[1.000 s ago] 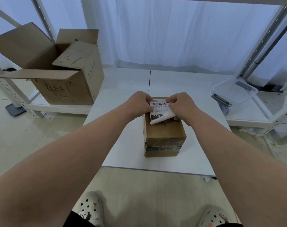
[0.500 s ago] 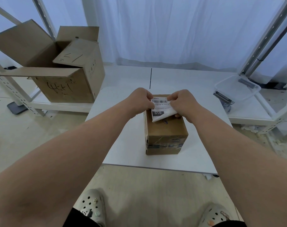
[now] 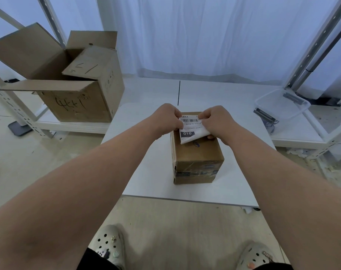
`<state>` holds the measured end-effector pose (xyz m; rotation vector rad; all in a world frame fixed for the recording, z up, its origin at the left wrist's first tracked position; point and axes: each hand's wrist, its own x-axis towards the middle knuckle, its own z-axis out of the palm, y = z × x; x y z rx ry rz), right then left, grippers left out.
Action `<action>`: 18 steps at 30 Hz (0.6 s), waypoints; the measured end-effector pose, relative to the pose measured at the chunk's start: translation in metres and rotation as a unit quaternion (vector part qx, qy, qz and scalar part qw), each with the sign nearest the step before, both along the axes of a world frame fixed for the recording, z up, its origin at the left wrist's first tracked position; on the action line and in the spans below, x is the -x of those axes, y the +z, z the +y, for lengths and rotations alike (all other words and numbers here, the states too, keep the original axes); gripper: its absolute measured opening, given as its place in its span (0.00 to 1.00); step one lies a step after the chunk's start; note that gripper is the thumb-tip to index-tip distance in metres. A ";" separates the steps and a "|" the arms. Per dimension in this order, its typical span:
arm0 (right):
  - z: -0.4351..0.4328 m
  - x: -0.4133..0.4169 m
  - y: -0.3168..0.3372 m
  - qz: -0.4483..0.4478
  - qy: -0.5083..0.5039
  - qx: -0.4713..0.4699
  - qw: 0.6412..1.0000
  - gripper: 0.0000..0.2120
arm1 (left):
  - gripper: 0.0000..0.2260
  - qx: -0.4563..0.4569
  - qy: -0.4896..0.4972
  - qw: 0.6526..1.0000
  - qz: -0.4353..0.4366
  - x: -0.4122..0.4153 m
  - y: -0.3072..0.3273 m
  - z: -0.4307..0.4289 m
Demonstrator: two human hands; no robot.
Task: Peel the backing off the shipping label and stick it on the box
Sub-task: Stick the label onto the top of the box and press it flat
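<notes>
A small brown cardboard box [image 3: 197,152] stands taped shut on the white table [image 3: 150,172]. Over its far top edge I hold a white shipping label [image 3: 191,129] with a barcode and a black "010" patch. My left hand [image 3: 167,118] pinches the label's left edge. My right hand [image 3: 216,121] pinches its right side, fingers curled round it. The label's lower edge curls up off the box top. Whether backing paper is separated from the label I cannot tell.
A big open cardboard box [image 3: 78,90] with flaps up sits on a low shelf at the left. A clear plastic tub [image 3: 282,108] rests on the shelf at the right. White curtains hang behind. My two clogs stand on the floor below.
Both hands stay at the label over the box. The label looks slightly more upright and closer to the box's far edge; the view has shifted a little.
</notes>
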<state>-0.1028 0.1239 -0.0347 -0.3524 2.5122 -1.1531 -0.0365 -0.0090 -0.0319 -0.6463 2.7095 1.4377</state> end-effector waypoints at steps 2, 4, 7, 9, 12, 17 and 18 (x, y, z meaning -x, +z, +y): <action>0.000 0.001 0.000 0.006 0.001 -0.006 1.000 0.11 | 0.18 -0.003 -0.001 1.000 -0.001 0.001 0.000 0.000; 0.000 0.001 0.000 0.013 0.003 -0.012 1.000 0.11 | 0.18 -0.010 -0.002 1.000 0.000 0.001 0.001 0.001; 0.000 0.002 -0.001 0.030 0.011 -0.017 0.999 0.12 | 0.17 -0.018 0.003 1.000 0.004 0.000 0.001 0.001; 0.001 0.002 -0.002 0.044 0.023 -0.019 0.999 0.13 | 0.17 -0.023 0.007 1.000 0.009 0.000 0.001 0.001; 0.005 0.002 -0.003 0.061 0.040 -0.022 0.997 0.13 | 0.18 -0.040 0.005 0.999 0.011 -0.002 0.001 0.000; 0.010 0.001 -0.006 0.082 0.045 -0.026 0.995 0.13 | 0.20 -0.047 -0.004 0.999 0.010 -0.006 -0.003 0.001; 0.011 0.001 -0.007 0.084 0.046 -0.021 0.995 0.13 | 0.20 -0.049 -0.006 0.999 0.013 -0.006 -0.003 0.001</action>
